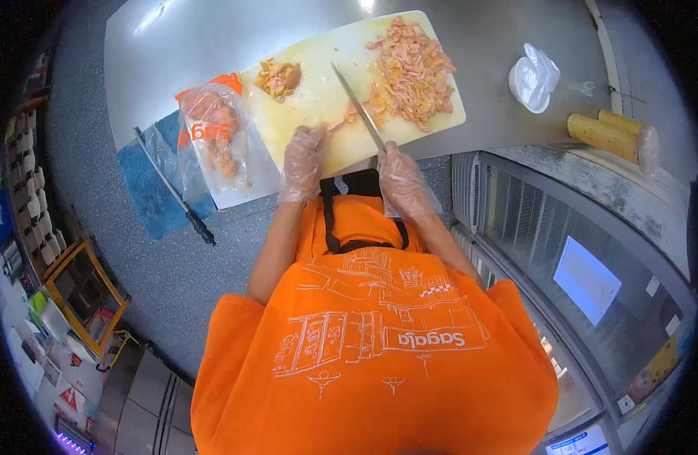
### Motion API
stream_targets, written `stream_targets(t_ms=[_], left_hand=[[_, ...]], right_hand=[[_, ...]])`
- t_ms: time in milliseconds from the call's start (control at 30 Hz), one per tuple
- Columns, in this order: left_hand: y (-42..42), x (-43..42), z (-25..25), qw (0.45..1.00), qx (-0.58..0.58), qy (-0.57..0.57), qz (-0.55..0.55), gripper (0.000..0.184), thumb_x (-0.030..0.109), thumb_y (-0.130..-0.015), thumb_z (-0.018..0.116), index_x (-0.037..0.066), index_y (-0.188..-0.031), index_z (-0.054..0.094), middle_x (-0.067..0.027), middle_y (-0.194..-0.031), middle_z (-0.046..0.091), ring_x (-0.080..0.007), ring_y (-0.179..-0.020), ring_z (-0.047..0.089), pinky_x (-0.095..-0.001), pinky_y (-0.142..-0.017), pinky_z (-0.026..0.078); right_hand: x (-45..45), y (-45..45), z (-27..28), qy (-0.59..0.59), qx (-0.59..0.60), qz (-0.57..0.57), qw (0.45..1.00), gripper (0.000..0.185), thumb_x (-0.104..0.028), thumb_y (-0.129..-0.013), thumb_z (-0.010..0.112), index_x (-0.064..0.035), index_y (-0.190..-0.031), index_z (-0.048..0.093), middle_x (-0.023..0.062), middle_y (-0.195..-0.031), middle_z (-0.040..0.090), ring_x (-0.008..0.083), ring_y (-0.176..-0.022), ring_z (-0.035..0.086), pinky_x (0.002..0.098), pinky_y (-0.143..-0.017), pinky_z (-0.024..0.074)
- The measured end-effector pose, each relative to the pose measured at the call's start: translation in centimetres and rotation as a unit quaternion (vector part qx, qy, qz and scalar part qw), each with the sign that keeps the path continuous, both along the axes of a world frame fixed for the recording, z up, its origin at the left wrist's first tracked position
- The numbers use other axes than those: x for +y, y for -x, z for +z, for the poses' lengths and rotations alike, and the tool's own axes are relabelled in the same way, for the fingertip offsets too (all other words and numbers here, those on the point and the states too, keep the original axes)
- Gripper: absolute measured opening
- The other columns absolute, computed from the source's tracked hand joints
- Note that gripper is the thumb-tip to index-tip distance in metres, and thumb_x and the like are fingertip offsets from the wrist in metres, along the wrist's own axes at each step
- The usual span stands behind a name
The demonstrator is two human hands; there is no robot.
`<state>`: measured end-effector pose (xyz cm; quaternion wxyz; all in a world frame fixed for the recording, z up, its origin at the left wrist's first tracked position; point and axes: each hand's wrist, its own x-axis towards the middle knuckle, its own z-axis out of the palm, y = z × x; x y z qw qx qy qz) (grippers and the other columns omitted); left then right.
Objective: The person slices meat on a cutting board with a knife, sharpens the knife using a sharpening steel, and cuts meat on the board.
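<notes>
In the head view, my right hand [402,180], in a clear plastic glove, is wrapped round the handle of a long knife [358,102]. Its blade slants up and left across a white cutting board [277,140]. My gloved left hand [304,161] is closed at the board's near edge, its fingertips at one end of a thin strip of raw meat [344,119] that reaches toward the blade. Right of the knife lies a wide heap of cut raw meat [413,76]. A smaller yellowish pile of meat or skin [278,79] sits at the upper left of the board.
Left of the board, a clear bag of raw meat [211,136] lies by a blue cloth [148,182] and a sharpening rod [169,184]. On the steel counter [493,38] to the right are a white bowl with crumpled plastic [534,79] and yellow film rolls [611,138].
</notes>
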<state>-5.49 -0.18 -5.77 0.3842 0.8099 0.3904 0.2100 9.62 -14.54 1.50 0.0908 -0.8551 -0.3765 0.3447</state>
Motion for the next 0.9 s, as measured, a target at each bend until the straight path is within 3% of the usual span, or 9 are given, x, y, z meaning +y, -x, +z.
stream_targets(t_ms=[333, 467, 567, 600, 633, 667, 733, 800, 900], left_hand=[[-1.9, 0.2, -1.1, 0.998, -0.018, -0.003, -0.065, 0.020, 0.017, -0.094, 0.066, 0.003, -0.080, 0.065, -0.0190, -0.078, 0.057, -0.0367, -0.082, 0.061, -0.0463, -0.070, 0.050], [-2.2, 0.3, -0.4, 0.998, -0.009, 0.001, -0.061, 0.015, 0.017, -0.094, 0.064, 0.004, -0.088, 0.066, -0.0172, -0.082, 0.059, -0.0362, -0.081, 0.062, -0.0457, -0.071, 0.051], [-1.6, -0.1, -1.8, 0.996, 0.017, -0.047, -0.072, 0.012, 0.016, -0.094, 0.063, 0.005, -0.097, 0.066, -0.0175, -0.086, 0.061, -0.0361, -0.080, 0.062, -0.0435, -0.073, 0.052], [-1.6, -0.3, -2.7, 0.994, 0.026, -0.060, -0.086, 0.011, 0.015, -0.094, 0.062, 0.006, -0.098, 0.066, -0.0173, -0.086, 0.061, -0.0359, -0.080, 0.062, -0.0433, -0.073, 0.053], [-1.6, -0.3, -3.3, 0.992, 0.035, -0.074, -0.101, 0.011, 0.015, -0.093, 0.062, 0.006, -0.099, 0.065, -0.0171, -0.087, 0.061, -0.0357, -0.081, 0.063, -0.0430, -0.074, 0.053], [-1.7, 0.3, -3.5, 0.982, 0.076, -0.116, -0.127, 0.011, 0.014, -0.093, 0.061, 0.006, -0.098, 0.065, -0.0170, -0.087, 0.061, -0.0355, -0.082, 0.063, -0.0434, -0.074, 0.053], [-0.9, -0.4, -3.0, 0.948, 0.159, -0.191, -0.198, 0.010, 0.013, -0.092, 0.060, 0.006, -0.098, 0.065, -0.0169, -0.089, 0.062, -0.0351, -0.084, 0.064, -0.0441, -0.076, 0.054], [-0.8, -1.4, -4.9, 0.979, 0.072, -0.132, -0.134, 0.011, 0.011, -0.092, 0.059, 0.004, -0.097, 0.066, -0.0175, -0.089, 0.062, -0.0357, -0.086, 0.064, -0.0455, -0.077, 0.054], [-0.7, -0.7, -2.2, 0.993, 0.003, -0.079, -0.090, 0.014, 0.011, -0.092, 0.058, 0.001, -0.098, 0.066, -0.0190, -0.088, 0.064, -0.0381, -0.088, 0.064, -0.0482, -0.079, 0.053]], right_hand=[[1.4, 0.3, -0.2, 0.019, -0.008, -0.044, 0.999, 0.025, -0.021, -0.106, 0.042, 0.0010, -0.115, 0.049, 0.0342, -0.086, 0.067, 0.0542, -0.084, 0.066, 0.0617, -0.075, 0.0517], [-0.9, 2.3, 0.6, 0.023, 0.001, -0.046, 0.999, 0.025, -0.021, -0.106, 0.043, 0.0009, -0.116, 0.049, 0.0365, -0.090, 0.066, 0.0550, -0.090, 0.065, 0.0627, -0.079, 0.0499], [-2.8, 3.0, -1.3, 0.048, -0.026, -0.059, 0.997, 0.025, -0.022, -0.107, 0.045, 0.0021, -0.113, 0.047, 0.0340, -0.082, 0.065, 0.0560, -0.081, 0.063, 0.0624, -0.069, 0.0479], [-2.4, 2.1, -3.5, -0.024, -0.057, 0.009, 0.998, 0.023, -0.019, -0.105, 0.047, 0.0024, -0.112, 0.048, 0.0338, -0.088, 0.066, 0.0541, -0.084, 0.064, 0.0609, -0.070, 0.0485], [-0.8, 0.6, -5.9, -0.097, -0.086, 0.076, 0.989, 0.021, -0.017, -0.104, 0.049, 0.0028, -0.112, 0.048, 0.0336, -0.094, 0.067, 0.0522, -0.087, 0.064, 0.0595, -0.072, 0.0491], [2.8, -0.3, -6.4, -0.132, -0.028, 0.016, 0.991, 0.021, -0.017, -0.104, 0.049, 0.0028, -0.111, 0.049, 0.0334, -0.099, 0.066, 0.0495, -0.089, 0.065, 0.0575, -0.074, 0.0498], [10.8, -2.6, -7.5, -0.053, -0.049, 0.062, 0.995, 0.028, -0.012, -0.099, 0.046, 0.0048, -0.121, 0.051, 0.0337, -0.116, 0.065, 0.0514, -0.106, 0.064, 0.0564, -0.088, 0.0527], [17.9, -3.2, -4.6, -0.045, 0.029, -0.093, 0.994, 0.034, -0.027, -0.105, 0.041, 0.0031, -0.118, 0.052, 0.0332, -0.104, 0.067, 0.0475, -0.093, 0.066, 0.0544, -0.082, 0.0511], [17.7, -4.8, -6.3, -0.135, -0.012, -0.022, 0.991, 0.034, -0.025, -0.105, 0.041, 0.0037, -0.118, 0.053, 0.0337, -0.105, 0.067, 0.0502, -0.096, 0.065, 0.0562, -0.084, 0.0505]])
